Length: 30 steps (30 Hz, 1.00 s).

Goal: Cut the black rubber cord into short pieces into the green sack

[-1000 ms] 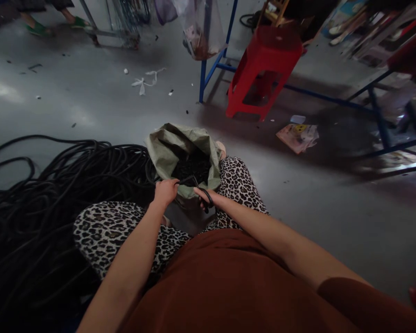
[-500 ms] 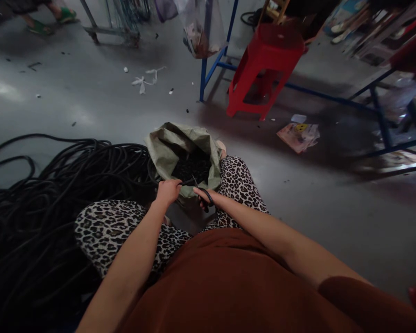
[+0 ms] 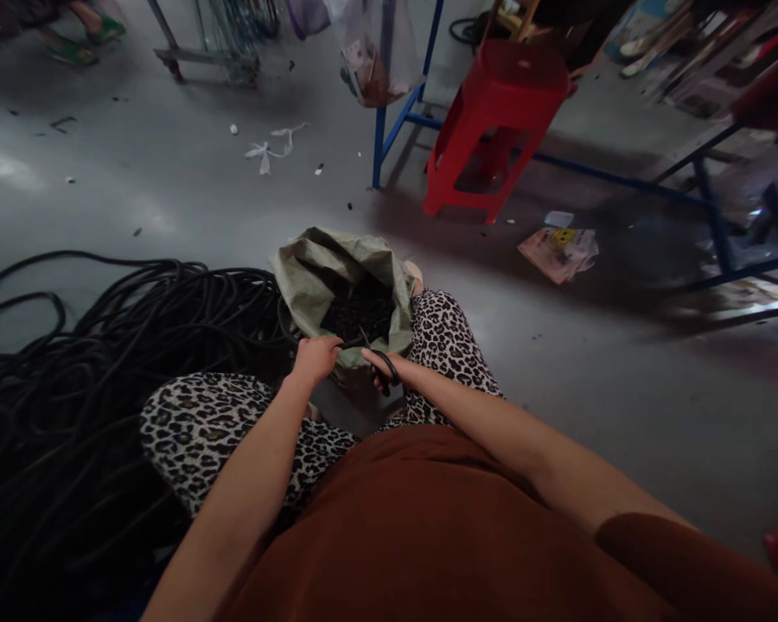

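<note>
My left hand (image 3: 316,358) is closed on a black rubber cord, whose end (image 3: 348,344) sticks out to the right over the sack's near rim. In my right hand (image 3: 384,366) is a pair of scissors (image 3: 392,371) with black handles, the fingers wrapped through the loops. The blades point up and left, close by the cord's end; whether they touch it I cannot tell. Below both hands stands a pale green woven sack (image 3: 302,289) with its mouth rolled wide. Many short black pieces (image 3: 360,315) lie inside it.
A large tangle of black cord (image 3: 123,337) covers the floor at left. Ahead stand a red plastic stool (image 3: 493,130) and a blue metal frame (image 3: 379,147). Paper packets (image 3: 561,253) and white scraps (image 3: 265,154) lie on the floor. Another person's feet in green sandals (image 3: 74,53) show at far left.
Both hands stay almost in place, with the cord and scissors nearly as before. Slightly more of the cord seems to show past my left hand. The far person's feet have shifted a little left.
</note>
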Available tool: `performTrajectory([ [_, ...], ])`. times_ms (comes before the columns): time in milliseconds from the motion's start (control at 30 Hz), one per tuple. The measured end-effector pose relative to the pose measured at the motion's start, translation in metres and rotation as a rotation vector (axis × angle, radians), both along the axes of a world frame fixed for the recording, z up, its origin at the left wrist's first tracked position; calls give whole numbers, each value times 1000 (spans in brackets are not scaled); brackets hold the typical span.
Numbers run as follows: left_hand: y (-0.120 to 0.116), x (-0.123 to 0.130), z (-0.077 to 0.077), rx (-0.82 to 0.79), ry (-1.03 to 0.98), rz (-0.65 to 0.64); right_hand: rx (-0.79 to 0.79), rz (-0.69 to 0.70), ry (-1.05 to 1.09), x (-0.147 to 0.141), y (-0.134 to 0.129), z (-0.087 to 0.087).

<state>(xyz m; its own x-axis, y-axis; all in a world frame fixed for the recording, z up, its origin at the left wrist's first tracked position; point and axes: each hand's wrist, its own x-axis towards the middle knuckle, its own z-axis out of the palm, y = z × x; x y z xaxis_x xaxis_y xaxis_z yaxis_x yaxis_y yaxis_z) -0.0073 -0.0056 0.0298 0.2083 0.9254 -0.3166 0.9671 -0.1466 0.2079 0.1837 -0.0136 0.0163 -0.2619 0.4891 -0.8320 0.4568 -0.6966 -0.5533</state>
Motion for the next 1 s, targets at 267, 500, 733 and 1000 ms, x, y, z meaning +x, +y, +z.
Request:
performTrajectory([
  [267,0,-2,-4,2,-20,-27,5,48,-18,1,1,4],
  [500,1,-1,-3,-10,0,-33,12,21,-30,-1,0,7],
  [733,0,0,-3,-29,-17,-10,66,36,-63,0,-1,-5],
  [1000,0,-5,-6,-71,-16,-14,94,65,-128,1,2,-8],
])
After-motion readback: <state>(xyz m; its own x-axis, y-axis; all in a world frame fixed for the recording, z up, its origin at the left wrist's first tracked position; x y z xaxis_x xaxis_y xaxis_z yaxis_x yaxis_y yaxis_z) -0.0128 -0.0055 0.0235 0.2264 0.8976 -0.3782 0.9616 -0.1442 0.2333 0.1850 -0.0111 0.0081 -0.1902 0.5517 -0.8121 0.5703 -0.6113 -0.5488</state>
